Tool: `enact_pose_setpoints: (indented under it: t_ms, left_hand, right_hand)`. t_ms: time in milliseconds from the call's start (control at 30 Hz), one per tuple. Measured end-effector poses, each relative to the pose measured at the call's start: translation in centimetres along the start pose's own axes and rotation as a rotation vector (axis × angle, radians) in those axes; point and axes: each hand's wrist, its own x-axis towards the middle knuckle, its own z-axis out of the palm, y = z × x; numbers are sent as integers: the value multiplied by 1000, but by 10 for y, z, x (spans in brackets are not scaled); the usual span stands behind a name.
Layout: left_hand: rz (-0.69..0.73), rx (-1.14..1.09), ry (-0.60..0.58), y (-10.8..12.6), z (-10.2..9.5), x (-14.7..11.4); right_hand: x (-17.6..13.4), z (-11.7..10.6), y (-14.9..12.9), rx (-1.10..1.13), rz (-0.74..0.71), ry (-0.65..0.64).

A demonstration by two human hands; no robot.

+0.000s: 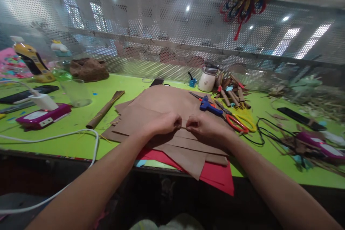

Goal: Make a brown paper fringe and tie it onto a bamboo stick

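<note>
Before me lies a stack of brown paper sheets with uneven edges, on top of red paper that juts over the table's front. My left hand is closed in a pinch over the upper sheet's near edge. Close beside it, my right hand pinches the same edge; the fingertips hide how much paper lies between them. A blue glue gun rests on the stack, just beyond my right hand. Scissors with orange and yellow handles lie to the right of it.
A rolled brown paper tube lies left of the stack. Further left are a purple power strip, a clear cup and a white cable. Paper bundles and a white jar stand behind; a black phone lies right.
</note>
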Motion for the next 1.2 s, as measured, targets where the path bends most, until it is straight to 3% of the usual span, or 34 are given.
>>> enact_pose_setpoints:
  t_ms: [400,567,733,967,1200]
  left_hand:
    - [77,139,124,12,8,3]
    - [147,279,110,14,4,1]
    - [185,352,79,20,-3,-3]
    - [156,293,33,27,-9,-10]
    - [25,122,-12,24,-12,-10]
  right_hand:
    - [-5,-3,-10,-172,27,-66]
    - [-6,-9,-2,-260,33,-172]
    - [-8,-14,-2,-235,51,-164]
    - [-13,-12,-8,-326,12,-144]
    - [-17,-5,-18,-435,-50,-43]
